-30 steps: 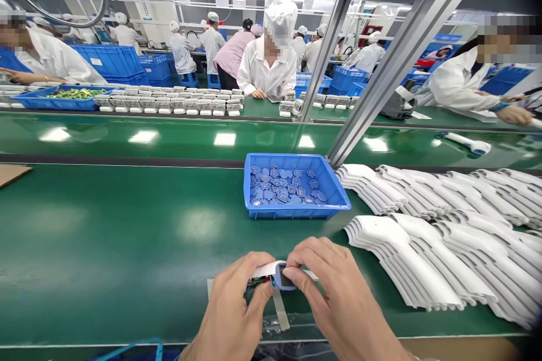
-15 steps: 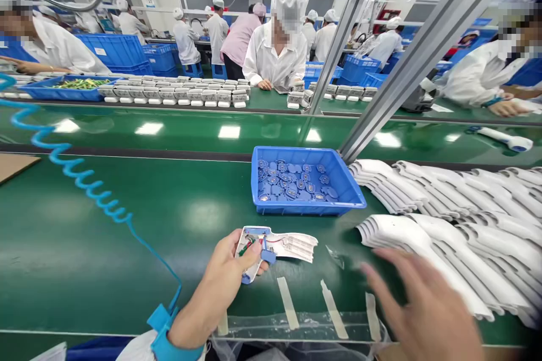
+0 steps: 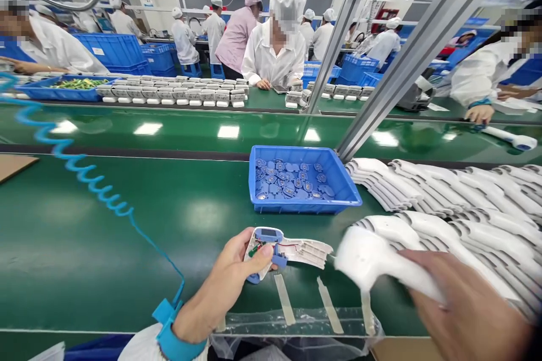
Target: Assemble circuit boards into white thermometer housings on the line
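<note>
We are gripping an open thermometer shell [image 3: 307, 249], its circuit board [image 3: 257, 248] exposed, in our left hand [image 3: 226, 273] below the blue tray [image 3: 292, 150], our right hand [image 3: 463, 302] clutching a white cover [image 3: 372, 259], both pieces apart.

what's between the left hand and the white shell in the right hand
In the head view, the ribbed white end of the open plastic housing, gripped by the left hand, reaches almost to the white plastic shell held in the right hand.
</note>
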Demonstrator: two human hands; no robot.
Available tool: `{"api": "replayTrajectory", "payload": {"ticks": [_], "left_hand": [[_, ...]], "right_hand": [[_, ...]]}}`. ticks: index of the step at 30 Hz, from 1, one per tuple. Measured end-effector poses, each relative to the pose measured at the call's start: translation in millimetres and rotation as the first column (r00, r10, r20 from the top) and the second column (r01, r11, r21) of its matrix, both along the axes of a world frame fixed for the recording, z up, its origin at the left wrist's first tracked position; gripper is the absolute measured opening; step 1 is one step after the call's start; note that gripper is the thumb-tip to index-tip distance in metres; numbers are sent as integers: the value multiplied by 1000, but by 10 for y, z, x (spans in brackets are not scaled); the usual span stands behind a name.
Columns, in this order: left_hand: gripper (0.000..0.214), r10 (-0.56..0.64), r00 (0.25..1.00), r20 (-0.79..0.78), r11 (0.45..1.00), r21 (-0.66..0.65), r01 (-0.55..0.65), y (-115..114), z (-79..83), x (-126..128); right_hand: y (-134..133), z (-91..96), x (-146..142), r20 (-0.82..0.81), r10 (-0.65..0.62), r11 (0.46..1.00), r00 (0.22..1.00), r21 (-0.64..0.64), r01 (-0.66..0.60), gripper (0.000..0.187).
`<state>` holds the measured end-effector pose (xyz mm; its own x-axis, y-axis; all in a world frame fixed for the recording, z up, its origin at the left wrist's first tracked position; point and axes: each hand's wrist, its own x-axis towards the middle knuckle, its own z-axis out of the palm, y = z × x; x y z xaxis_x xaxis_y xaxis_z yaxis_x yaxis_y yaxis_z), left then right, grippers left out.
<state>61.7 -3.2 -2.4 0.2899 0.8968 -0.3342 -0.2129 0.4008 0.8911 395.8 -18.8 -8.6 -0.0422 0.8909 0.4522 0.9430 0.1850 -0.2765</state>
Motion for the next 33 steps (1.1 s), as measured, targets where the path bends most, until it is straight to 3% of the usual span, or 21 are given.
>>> {"api": "replayTrajectory", "payload": {"ticks": [4,7,12,14,16,18,20,22,24,25,29,31,33], "left_hand": [[59,66,998,1,997,-49,-66,-19,-36,20],[64,119,992,-33,989,-81,-121,-57,-81,-7],[64,-9,999,-46,993,115,14,-66,-100,-43],[56,-4,995,-98,991,136,17,-58,-100,-43],[49,8,988,-156,988,154,17,-69,-106,-46],[48,-6,976,-216,981,186,48,-108,-112,-51],[48,7,956,-292,977,208,56,-173,-115,-49],[51,54,911,-409,973,228,44,-255,-127,-39],[54,111,824,-555,963,264,48,-341,-169,-29],[55,133,774,-619,956,288,65,-383,-206,-28],[50,219,645,-732,904,401,148,-518,-407,-55],[51,276,612,-741,881,450,146,-554,-484,-74],[52,314,592,-742,874,470,126,-564,-518,-82]], "right_hand": [[24,46,-616,50,298,953,953,-73,-294,27],[69,107,-1040,119,318,947,941,18,-322,31],[151,72,-1350,301,240,940,923,163,-298,36],[175,45,-1347,313,277,943,908,91,-319,41],[180,63,-1301,219,366,928,904,-157,-338,48],[167,136,-1239,10,380,817,925,-472,-331,52],[150,233,-1188,-234,288,621,928,-692,-367,49],[134,307,-1166,-453,148,439,879,-766,-469,47],[109,331,-1178,-586,22,362,810,-750,-553,51],[90,325,-1193,-627,-19,372,779,-728,-576,52],[-19,270,-1263,-737,-53,526,673,-594,-609,54],[-69,267,-1278,-737,-56,560,674,-582,-590,54],[-104,282,-1281,-705,-36,555,708,-603,-573,51]]}}
